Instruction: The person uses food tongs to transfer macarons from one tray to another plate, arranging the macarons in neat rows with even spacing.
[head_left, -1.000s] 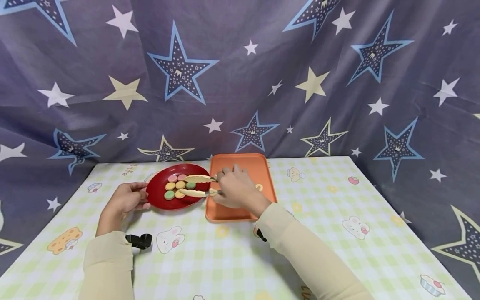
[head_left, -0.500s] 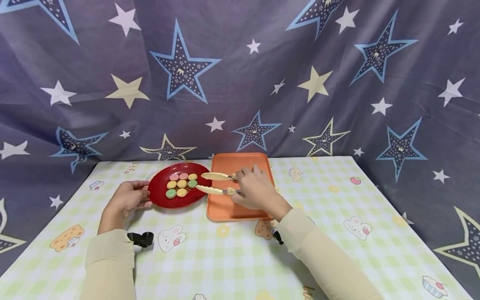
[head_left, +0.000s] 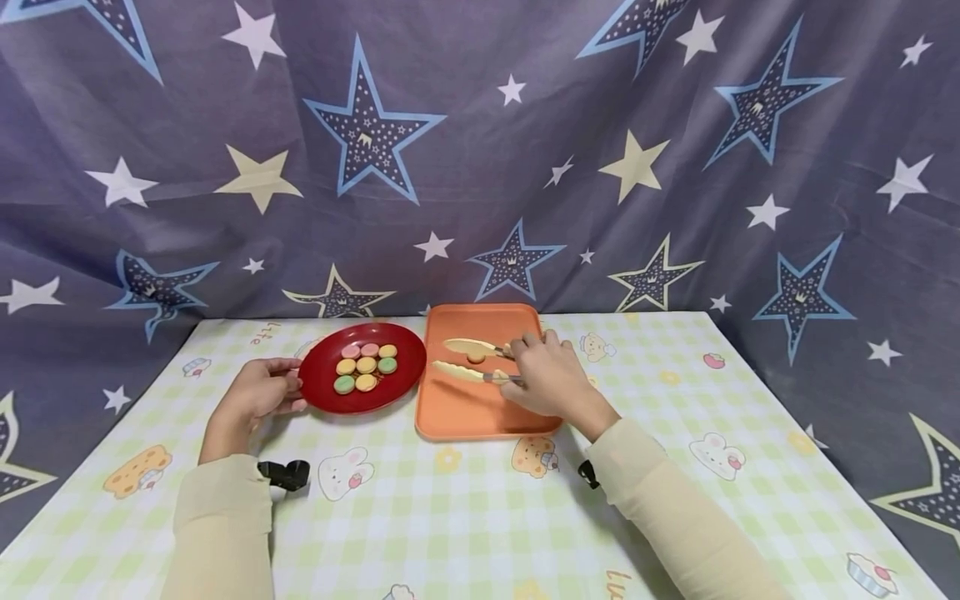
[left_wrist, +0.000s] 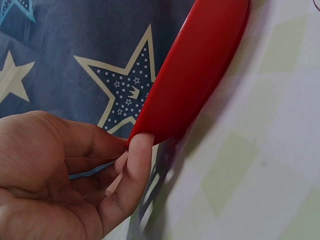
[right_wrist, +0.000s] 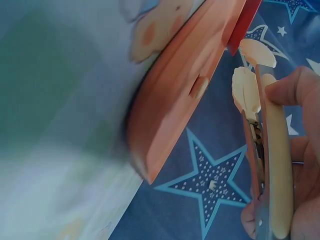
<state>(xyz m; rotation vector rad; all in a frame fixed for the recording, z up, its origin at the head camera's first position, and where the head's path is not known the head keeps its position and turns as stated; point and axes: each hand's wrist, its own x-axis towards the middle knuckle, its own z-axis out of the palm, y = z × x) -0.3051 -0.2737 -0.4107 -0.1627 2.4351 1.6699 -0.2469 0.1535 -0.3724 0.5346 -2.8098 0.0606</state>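
Note:
With thumb and fingers, my left hand (head_left: 255, 396) pinches the near-left rim of a red plate (head_left: 411, 360); the left wrist view shows this grip on the plate's edge (left_wrist: 185, 75) up close. Several pink, yellow and green macarons (head_left: 366, 365) lie in a group on the plate. My right hand (head_left: 551, 375) grips tongs (head_left: 459, 372) with cream-coloured scalloped tips, held above an orange tray (head_left: 480, 421). The tongs' tips are spread apart with nothing between them in the right wrist view. One yellow macaron (head_left: 476, 357) lies on the tray, seen between the tips from the head.
The plate's right side meets the tray's left edge in the head view. Both stand toward the back of a table (head_left: 450, 533) with a green checked cloth. A dark curtain (head_left: 480, 150) with stars hangs directly behind the table.
The right hand has carried the tongs rightward from over the plate to over the tray. Macarons the tongs covered on the plate now show fully. The left hand keeps its grip on the rim.

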